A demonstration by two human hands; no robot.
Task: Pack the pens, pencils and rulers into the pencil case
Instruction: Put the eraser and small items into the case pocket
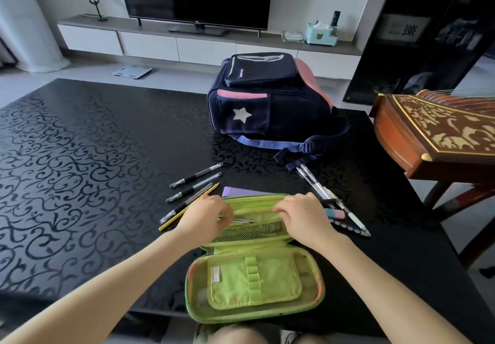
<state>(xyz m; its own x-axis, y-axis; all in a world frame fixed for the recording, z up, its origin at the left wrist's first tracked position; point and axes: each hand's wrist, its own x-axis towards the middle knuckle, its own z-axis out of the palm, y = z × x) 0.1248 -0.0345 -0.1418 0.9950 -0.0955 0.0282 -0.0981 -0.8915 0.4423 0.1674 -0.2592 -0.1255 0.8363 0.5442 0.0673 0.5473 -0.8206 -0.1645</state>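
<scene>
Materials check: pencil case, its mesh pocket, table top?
Pencil case: matte lime-green fabric, going by the stitched seams and sewn loops. Mesh pocket: open netting with visible holes, probably synthetic. Table top: hard, glossy black with a scroll pattern and glare; glass or lacquer, cannot tell.

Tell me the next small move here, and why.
Probably push the thin item fully into the far pocket of the pencil case with the left hand: the right hand pinches that pocket's edge open, and the item sits only partly in. The pens and yellow pencil lie unpacked on the table.
</scene>
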